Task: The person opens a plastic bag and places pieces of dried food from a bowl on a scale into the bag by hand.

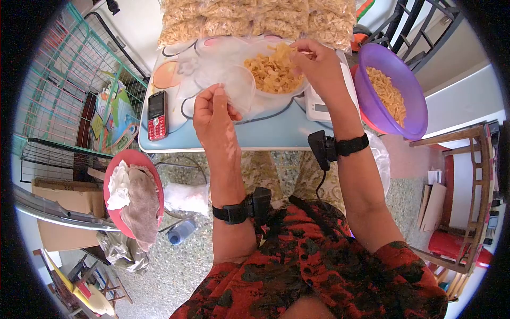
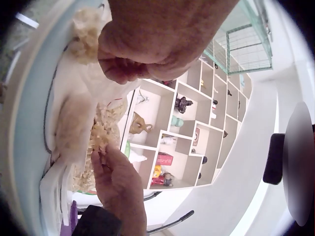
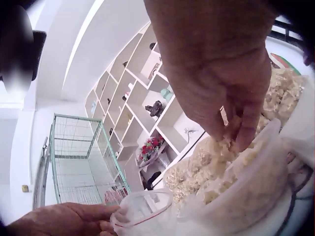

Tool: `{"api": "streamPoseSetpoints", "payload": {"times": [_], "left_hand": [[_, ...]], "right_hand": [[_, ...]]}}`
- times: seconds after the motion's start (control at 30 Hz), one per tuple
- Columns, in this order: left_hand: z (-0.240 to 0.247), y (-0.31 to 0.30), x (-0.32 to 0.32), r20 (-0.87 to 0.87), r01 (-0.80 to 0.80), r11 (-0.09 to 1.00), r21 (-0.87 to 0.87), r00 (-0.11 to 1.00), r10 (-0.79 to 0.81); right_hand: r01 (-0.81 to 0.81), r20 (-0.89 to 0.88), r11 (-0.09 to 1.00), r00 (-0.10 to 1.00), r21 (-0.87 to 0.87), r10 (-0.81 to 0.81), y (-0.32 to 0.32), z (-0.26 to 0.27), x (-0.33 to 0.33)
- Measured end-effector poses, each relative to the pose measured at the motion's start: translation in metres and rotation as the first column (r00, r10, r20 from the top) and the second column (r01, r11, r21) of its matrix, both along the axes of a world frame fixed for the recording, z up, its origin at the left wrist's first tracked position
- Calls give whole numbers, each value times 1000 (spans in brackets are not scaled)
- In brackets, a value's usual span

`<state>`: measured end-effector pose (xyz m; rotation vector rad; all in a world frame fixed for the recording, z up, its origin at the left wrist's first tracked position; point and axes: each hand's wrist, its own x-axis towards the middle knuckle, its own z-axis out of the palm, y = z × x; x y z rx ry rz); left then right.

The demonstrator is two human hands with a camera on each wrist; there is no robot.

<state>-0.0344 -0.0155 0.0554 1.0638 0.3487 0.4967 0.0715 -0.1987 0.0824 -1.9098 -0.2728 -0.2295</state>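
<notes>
My left hand (image 1: 215,114) pinches the edge of a clear zip bag (image 1: 241,91), whose mouth gapes beside the bowl; its red seal line shows in the right wrist view. The translucent bowl (image 3: 261,191) is heaped with yellowish dried flakes (image 1: 268,74). Over the bowl's far side, my right hand (image 1: 325,69) pinches a few flakes (image 1: 281,51) between thumb and fingers. Those fingertips dip close to the heap in the right wrist view. From the left wrist view, the right hand (image 2: 118,174) appears beyond the bowl, partly behind hazy plastic.
Packed bags of flakes (image 1: 228,21) line the table's back. A white scale (image 1: 317,109) lies under my right forearm, and a purple basin (image 1: 419,114) of flakes stands further right. A red phone (image 1: 157,119) lies at the left. A red stool (image 1: 114,212) bears cloths below.
</notes>
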Motion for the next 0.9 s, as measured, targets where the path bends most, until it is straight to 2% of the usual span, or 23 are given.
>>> {"api": "streamPoseSetpoints", "payload": {"times": [0.03, 0.13, 0.17, 0.23, 0.33, 0.43, 0.53, 0.63, 0.73, 0.83, 0.9], "left_hand": [[-1, 0, 0, 1, 0, 1000, -9, 1000, 0], [-1, 0, 0, -9, -5, 1000, -13, 1000, 4], [0, -1, 0, -14, -6, 1000, -11, 1000, 6], [-1, -1, 0, -15, -2, 1000, -14, 1000, 2], [0, -2, 0, -6, 5, 1000, -18, 1000, -5], [-1, -1, 1, 7, 7, 1000, -13, 1000, -6], [-3, -1, 2, 10, 8, 1000, -5, 1000, -8], [3, -3, 4, -8, 21, 1000, 4, 1000, -21], [1, -1, 1, -16, 5, 1000, 8, 1000, -5], [-3, -2, 4, 12, 4, 1000, -7, 1000, -4], [-3, -1, 3, 16, 5, 1000, -10, 1000, -5]], "right_hand": [[6, -10, 999, 1000, 41, -5, 0, 0, -1], [20, 2, 1000, 1000, 5, -20, -1, -2, 1], [63, 161, 989, 986, -130, -41, -2, -4, 3], [205, 465, 910, 885, -361, -14, -2, -7, 4], [200, 413, 918, 910, -342, -45, 0, -2, 1], [132, 235, 985, 966, -109, -103, 4, 12, -6], [123, 289, 846, 957, -519, 38, -3, 3, 5], [144, 337, 887, 941, -438, 14, -2, 0, 4], [74, 178, 949, 984, -307, -19, 2, 8, -4], [62, 167, 987, 985, -145, -37, 1, 3, 0], [-39, -15, 994, 999, 101, 41, 0, 5, 1]]}}
